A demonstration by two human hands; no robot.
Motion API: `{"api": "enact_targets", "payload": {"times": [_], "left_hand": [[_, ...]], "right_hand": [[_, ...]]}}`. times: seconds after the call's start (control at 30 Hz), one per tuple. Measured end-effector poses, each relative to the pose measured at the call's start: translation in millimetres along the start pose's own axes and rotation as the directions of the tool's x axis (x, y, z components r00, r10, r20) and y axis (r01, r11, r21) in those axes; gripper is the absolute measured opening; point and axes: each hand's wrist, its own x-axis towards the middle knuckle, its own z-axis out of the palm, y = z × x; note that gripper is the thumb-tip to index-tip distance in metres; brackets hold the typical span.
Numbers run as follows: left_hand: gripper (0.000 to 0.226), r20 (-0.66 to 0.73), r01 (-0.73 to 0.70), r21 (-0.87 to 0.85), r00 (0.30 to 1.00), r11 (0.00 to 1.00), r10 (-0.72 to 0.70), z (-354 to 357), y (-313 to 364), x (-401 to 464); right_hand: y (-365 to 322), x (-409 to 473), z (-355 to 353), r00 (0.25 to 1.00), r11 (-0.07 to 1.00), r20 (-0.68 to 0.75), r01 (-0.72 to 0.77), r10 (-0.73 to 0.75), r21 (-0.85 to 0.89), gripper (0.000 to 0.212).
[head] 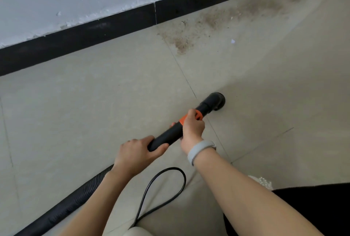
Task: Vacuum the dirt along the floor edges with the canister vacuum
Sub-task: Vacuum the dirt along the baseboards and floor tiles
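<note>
I saw 2 hands on the black wand (168,134). The left hand (137,153) was wrapped around its rear end, where the ribbed hose (75,196) went back and down to the left. The right hand (192,127) gripped it further forward, at the orange collar (198,115). Past this grip the nozzle (217,101) met the tiled floor (94,112). The dirt (208,25) lay well beyond the nozzle, along the black baseboard (113,27). A black cable (162,188) looped behind both hands.
</note>
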Motion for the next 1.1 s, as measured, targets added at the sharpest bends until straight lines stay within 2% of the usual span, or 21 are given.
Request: {"api": "enact_targets", "payload": {"times": [0.07, 0.17, 0.3, 0.37, 0.43, 0.57, 0.63, 0.7, 0.77, 0.97, 1.1], "left_hand": [[0.05, -0.076, 0.065, -0.035, 0.995, 0.997, -0.068, -5.1, -0.5, 7.1], [0.048, -0.175, 0.154, -0.089, 0.97, 0.984, -0.167, -12.4, -6.9, 13.4], [0.049, -0.216, 0.235, -0.136, 0.941, 0.962, -0.261, -11.8, -0.2, 6.8], [0.048, -0.207, 0.226, -0.142, 0.945, 0.964, -0.252, -8.3, 10.8, 4.3], [0.046, -0.164, 0.179, -0.131, 0.966, 0.975, -0.199, -8.5, 22.5, 6.2], [0.043, -0.015, -0.014, 0.04, 1.0, 0.999, 0.015, -6.3, 52.5, 12.3], [0.041, 0.032, -0.095, 0.104, 0.995, 0.99, 0.092, -0.7, 66.1, 14.9], [0.041, 0.036, -0.12, 0.104, 0.992, 0.987, 0.117, 1.8, 75.1, 22.9], [0.042, 0.011, -0.083, 0.055, 0.996, 0.995, 0.083, -0.1, 79.3, 37.7], [0.055, -0.135, 0.099, -0.075, 0.985, 0.992, -0.109, -13.3, 73.0, 67.6], [0.051, -0.101, 0.113, -0.015, 0.988, 0.993, -0.114, -20.6, 75.2, 66.9]], "right_hand": [[-10.4, 4.5, 19.6, 0.998, 1.0, 0.065, 0.006, -0.004, -0.019, 0.018], [-17.8, 10.4, 45.7, 0.976, 0.994, 0.217, -0.011, 0.035, -0.113, 0.016], [-21.7, 14.7, 48.1, 0.93, 0.974, 0.338, -0.069, 0.141, -0.214, 0.037], [-21.4, 18.8, 40.3, 0.941, 0.971, 0.319, -0.032, 0.109, -0.236, 0.034], [-23.3, 24.2, 24.6, 0.972, 0.983, 0.23, 0.001, 0.041, -0.182, 0.03], [-29.6, 28.5, -31.9, 1.0, 1.0, 0.022, -0.017, 0.017, 0.024, 0.024], [-31.6, 32.0, -53.4, 0.999, 0.997, -0.023, -0.021, 0.023, 0.067, 0.03], [-40.2, 37.3, -57.3, 1.0, 0.998, -0.024, -0.014, 0.016, 0.069, 0.031], [-57.0, 45.4, -44.6, 1.0, 0.998, 0.006, 0.005, -0.005, 0.06, 0.025], [-100.2, 55.3, 12.7, 0.968, 0.993, 0.249, -0.002, 0.031, -0.118, 0.019], [-97.8, 63.0, 12.3, 0.975, 0.98, 0.218, -0.005, 0.05, -0.201, 0.024]]}}
